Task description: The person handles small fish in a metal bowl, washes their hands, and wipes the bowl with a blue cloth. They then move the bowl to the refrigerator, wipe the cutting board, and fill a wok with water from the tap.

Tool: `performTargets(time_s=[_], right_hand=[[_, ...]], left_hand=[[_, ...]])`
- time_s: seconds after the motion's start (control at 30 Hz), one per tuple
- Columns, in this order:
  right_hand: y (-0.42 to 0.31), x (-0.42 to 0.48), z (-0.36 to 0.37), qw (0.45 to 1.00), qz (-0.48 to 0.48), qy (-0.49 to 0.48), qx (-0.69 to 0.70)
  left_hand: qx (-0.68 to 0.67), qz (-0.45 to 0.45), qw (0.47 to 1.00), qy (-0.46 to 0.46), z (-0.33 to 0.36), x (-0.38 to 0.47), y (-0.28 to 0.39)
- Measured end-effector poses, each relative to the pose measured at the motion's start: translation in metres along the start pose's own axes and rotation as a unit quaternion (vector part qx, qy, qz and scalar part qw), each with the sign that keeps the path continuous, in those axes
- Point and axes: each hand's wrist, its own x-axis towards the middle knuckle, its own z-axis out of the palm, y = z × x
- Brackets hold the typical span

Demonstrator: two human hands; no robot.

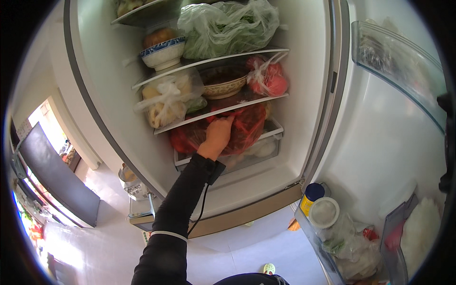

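Observation:
My left hand (218, 137) reaches into an open refrigerator, its fingers closed on the upper part of a red plastic bag (245, 133). The bag bulges over the clear bottom drawer (269, 146), beneath the lowest glass shelf (221, 109). What the bag holds cannot be made out. Pale round items show through the drawer's front. On the shelf just above sit a knotted clear bag of pale food (167, 101), a patterned bowl (226, 87) with dark contents and a bag of pinkish-red round items (269, 80). My right hand is out of view.
Higher up, a blue-rimmed bowl (164, 53) stands beside a large bag of leafy greens (228, 32). The opened door (384, 135) on the right carries bins with a white-lidded tub (324, 212) and a blue-capped container (314, 192). A paper bag (133, 183) stands outside at left.

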Motion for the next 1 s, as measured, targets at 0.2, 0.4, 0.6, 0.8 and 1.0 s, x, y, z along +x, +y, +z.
performTargets(time_s=[0.2, 0.4, 0.6, 0.8, 1.0], right_hand=[[-0.004, 0.01, 0.009, 1.0, 0.002, -0.009, -0.014], [-0.006, 0.016, 0.017, 1.0, -0.004, -0.014, -0.017], [-0.009, 0.013, 0.017, 0.999, -0.008, -0.014, -0.028], [-0.016, 0.004, 0.015, 0.999, -0.031, -0.019, -0.036], [-0.019, -0.03, -0.007, 0.997, -0.07, -0.019, -0.039]], left_hand=[[0.007, -0.008, 0.998, -0.059, -0.001, -0.002, 0.002], [-0.05, -0.108, 0.992, -0.034, -0.029, -0.012, 0.002], [-0.261, -0.066, 0.959, 0.089, -0.052, -0.048, 0.01], [-0.658, -0.079, 0.716, 0.221, -0.094, -0.05, 0.018], [-0.792, -0.046, 0.604, 0.08, -0.141, -0.128, 0.006]])
